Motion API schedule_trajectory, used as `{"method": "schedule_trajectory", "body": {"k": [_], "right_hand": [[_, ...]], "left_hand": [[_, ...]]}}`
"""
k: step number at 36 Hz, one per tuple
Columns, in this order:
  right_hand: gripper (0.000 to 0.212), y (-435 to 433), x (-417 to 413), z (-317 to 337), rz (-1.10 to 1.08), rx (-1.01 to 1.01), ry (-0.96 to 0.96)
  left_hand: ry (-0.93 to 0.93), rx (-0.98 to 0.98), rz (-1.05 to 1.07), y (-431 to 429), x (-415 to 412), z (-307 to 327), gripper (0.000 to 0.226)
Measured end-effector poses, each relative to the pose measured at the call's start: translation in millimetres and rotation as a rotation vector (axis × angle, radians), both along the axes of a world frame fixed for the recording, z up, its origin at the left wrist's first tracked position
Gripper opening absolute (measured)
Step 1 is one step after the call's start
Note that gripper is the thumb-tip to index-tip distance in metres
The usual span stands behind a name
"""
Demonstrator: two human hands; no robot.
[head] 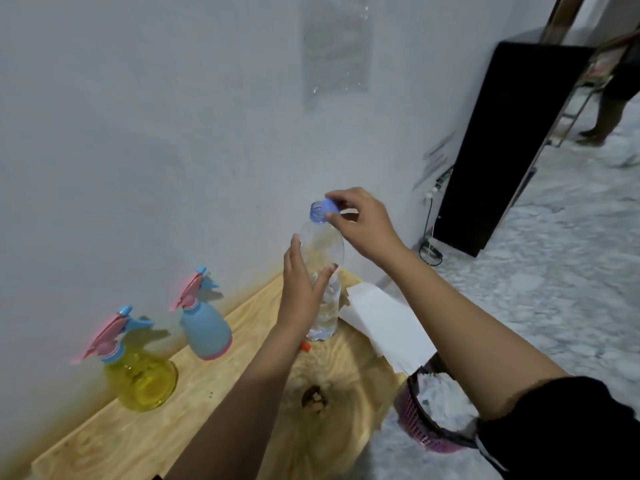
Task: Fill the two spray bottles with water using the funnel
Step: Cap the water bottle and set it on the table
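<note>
Yellow spray bottle (142, 379) and blue spray bottle (206, 330) stand left of the water bottle (323, 247), blue one nearer it, trigger heads on both, so neither is ready for filling yet. Water bottle upright on the worktop (138, 441); left hand (301, 289) wraps its middle, likely to steady it. Right hand (360, 226) pinches the blue cap (329, 206) just beside the open neck. Small orange piece (304, 346) at the water bottle's foot, mostly hidden by the left wrist: possibly the funnel, cannot tell.

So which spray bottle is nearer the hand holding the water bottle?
The blue spray bottle, pink at the bottom. The see-through yellow spray bottle stands farther from the left hand.
</note>
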State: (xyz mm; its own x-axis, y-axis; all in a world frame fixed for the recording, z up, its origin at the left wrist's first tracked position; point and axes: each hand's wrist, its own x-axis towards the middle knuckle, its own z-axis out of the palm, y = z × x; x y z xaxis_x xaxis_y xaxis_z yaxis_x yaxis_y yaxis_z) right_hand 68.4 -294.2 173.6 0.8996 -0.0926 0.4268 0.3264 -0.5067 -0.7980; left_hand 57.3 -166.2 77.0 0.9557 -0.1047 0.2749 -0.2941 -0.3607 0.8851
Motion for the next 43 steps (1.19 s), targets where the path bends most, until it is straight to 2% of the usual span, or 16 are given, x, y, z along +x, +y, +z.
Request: {"method": "schedule_trajectory", "body": {"k": [9, 16, 22, 28, 36, 43], "right_hand": [[0.032, -5.8, 21.3, 31.4, 0.202, -0.404, 0.131], [0.036, -13.3, 26.2, 41.8, 0.348, -0.586, 0.147], [0.035, -6.9, 31.1, 45.9, 0.326, -0.646, 0.129], [0.034, -3.6, 32.5, 39.6, 0.303, -0.593, 0.082], [0.035, -19.2, 36.9, 40.0, 0.461, -0.322, 0.214], [0.037, -13.0, 33.7, 24.3, 0.337, -0.148, 0.136]], "left_hand": [[0.09, -0.01, -0.022, 7.5, 4.0, 5.9, 0.084], [0.128, -0.006, -0.024, 8.8, 9.2, 5.7, 0.084], [0.178, -0.059, -0.027, 11.1, 8.9, 9.3, 0.085], [0.197, -0.066, -0.023, 12.7, 7.2, 9.6, 0.083], [0.219, -0.07, -0.028, 14.3, 6.5, 14.8, 0.083], [0.196, -0.075, 0.001, 13.3, 2.9, 11.6, 0.082]]}}
